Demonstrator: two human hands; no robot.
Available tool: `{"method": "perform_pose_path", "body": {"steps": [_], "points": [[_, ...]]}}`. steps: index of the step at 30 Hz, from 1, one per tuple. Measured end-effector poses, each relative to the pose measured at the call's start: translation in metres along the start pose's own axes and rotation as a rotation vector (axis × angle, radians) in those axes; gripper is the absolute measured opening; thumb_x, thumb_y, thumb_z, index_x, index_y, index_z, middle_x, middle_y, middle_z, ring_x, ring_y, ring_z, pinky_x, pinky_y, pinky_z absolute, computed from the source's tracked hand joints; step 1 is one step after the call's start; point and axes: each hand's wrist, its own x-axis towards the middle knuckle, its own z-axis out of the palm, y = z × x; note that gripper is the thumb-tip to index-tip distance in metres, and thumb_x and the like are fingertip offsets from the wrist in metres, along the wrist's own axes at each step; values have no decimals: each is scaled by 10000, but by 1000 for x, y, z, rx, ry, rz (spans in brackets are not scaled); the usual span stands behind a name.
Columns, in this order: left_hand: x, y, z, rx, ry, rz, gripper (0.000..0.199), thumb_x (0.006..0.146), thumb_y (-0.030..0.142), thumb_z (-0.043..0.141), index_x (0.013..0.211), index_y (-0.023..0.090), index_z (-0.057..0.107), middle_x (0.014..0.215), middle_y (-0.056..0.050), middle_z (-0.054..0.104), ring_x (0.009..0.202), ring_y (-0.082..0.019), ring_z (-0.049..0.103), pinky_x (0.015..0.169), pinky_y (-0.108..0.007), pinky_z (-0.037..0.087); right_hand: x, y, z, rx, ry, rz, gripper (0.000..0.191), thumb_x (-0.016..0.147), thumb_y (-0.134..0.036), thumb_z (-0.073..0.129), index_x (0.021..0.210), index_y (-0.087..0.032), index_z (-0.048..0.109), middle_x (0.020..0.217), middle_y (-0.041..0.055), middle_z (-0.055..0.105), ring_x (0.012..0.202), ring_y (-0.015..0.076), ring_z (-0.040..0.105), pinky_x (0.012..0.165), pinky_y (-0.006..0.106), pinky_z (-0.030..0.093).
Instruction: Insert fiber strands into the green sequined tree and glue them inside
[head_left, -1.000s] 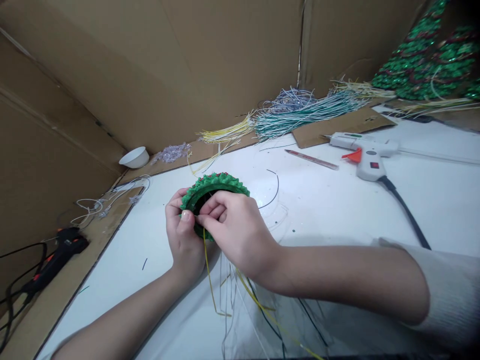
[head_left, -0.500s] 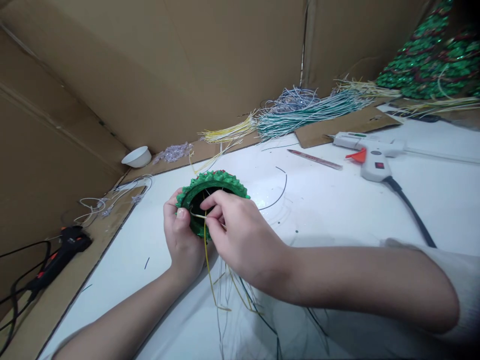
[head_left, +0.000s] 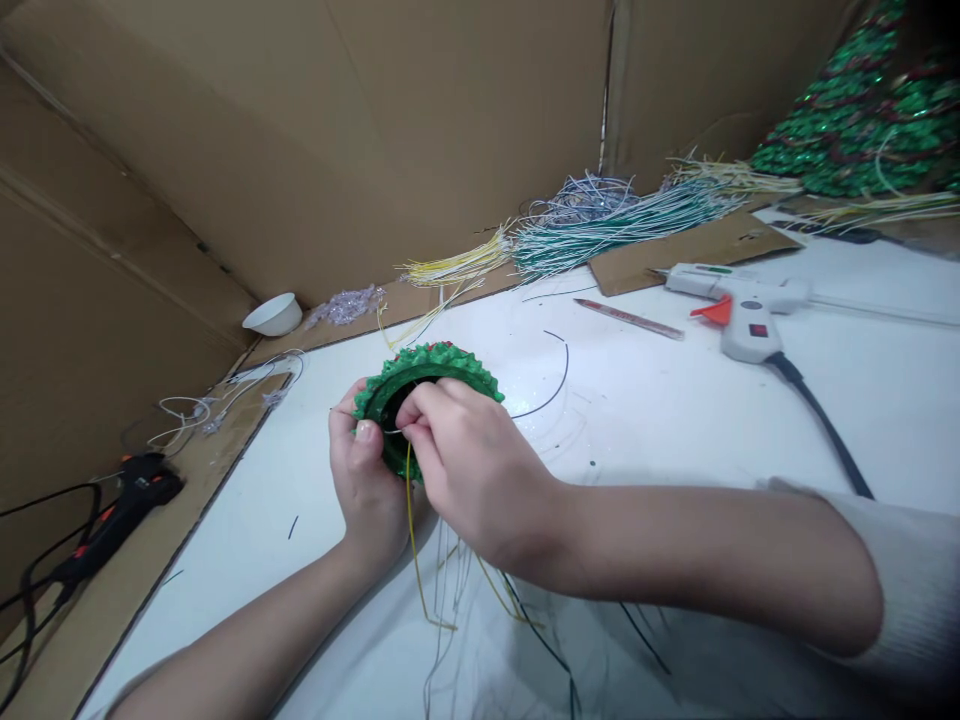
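Observation:
My left hand grips the left side of a green, bumpy, hollow piece, its thumb on the rim. The dark opening of the piece faces me. My right hand reaches into that opening, thumb and forefinger pinched on a thin pale wire. A yellow wire hangs out of the opening, bent near its lower end. More yellow, white and dark green wires trail down below my right wrist. The inside of the piece is mostly hidden by my right hand.
A white glue gun and a pencil lie on the right. Wire bundles line the cardboard wall, near a white bowl. A black glue gun lies left. Green trees stand back right.
My right hand has moved slightly left and deeper into the opening, its fingertips nearer the inner wall. The hanging wires have shifted a little. My left hand holds nearly the same place.

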Motion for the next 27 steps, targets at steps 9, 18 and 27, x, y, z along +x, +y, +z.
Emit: {"method": "perform_pose_path", "body": {"steps": [9, 18, 27], "points": [[-2, 4, 6, 7, 26, -27, 302, 687, 456, 648, 699, 182, 521, 867, -21, 565, 875, -197, 560, 763, -313, 503, -1, 0, 3, -58, -5, 8, 143, 853, -110, 379, 865, -133, 519, 823, 62, 547, 748, 167, 523, 643, 298, 418], [1, -5, -6, 47, -23, 25, 226, 803, 394, 546, 821, 171, 580, 841, -11, 611, 796, -148, 584, 697, -248, 495, -6, 1, 0, 89, -34, -41, 177, 853, -101, 387, 987, -133, 499, 897, 64, 555, 820, 158, 540, 743, 288, 438], [1, -6, -6, 3, -8, -4, 175, 793, 364, 565, 774, 190, 560, 771, -3, 606, 747, -149, 590, 645, -247, 508, -6, -1, -1, 157, -9, -4, 217, 835, -92, 405, 991, -166, 537, 899, 42, 567, 808, 146, 535, 738, 268, 423]]}}
